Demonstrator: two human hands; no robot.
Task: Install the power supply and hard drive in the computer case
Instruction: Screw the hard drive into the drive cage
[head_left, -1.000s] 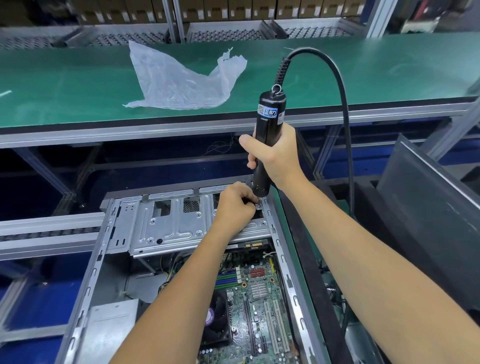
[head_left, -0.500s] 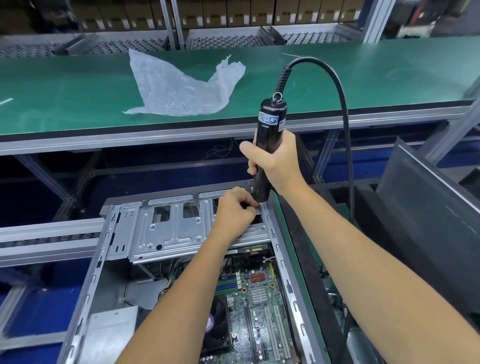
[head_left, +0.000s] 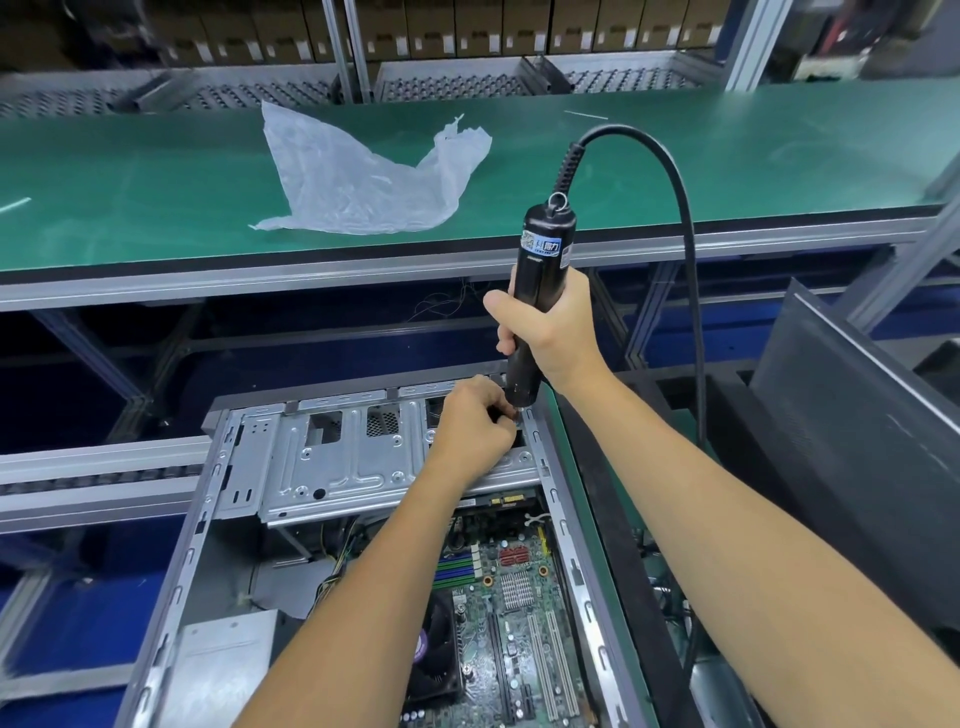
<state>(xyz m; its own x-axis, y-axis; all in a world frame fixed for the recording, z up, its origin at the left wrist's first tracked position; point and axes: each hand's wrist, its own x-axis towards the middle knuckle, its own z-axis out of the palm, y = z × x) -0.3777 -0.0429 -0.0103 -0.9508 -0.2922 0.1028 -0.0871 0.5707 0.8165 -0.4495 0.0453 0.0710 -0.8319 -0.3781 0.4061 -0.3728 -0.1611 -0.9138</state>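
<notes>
Screwdriver (head_left: 540, 291) (right-hand (head_left: 553, 332) grip) over case (head_left: 358, 457)

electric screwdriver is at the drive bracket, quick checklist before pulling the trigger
1. Right hand grips the electric screwdriver: ok.
2. Driver near upright over the drive bracket: ok.
3. Left hand steadies the tip, fingers curled there: ok.
4. Screw seated on the bit: cannot tell, hidden by the fingers.
5. Cord arcs free to the right of the case: ok.
</notes>
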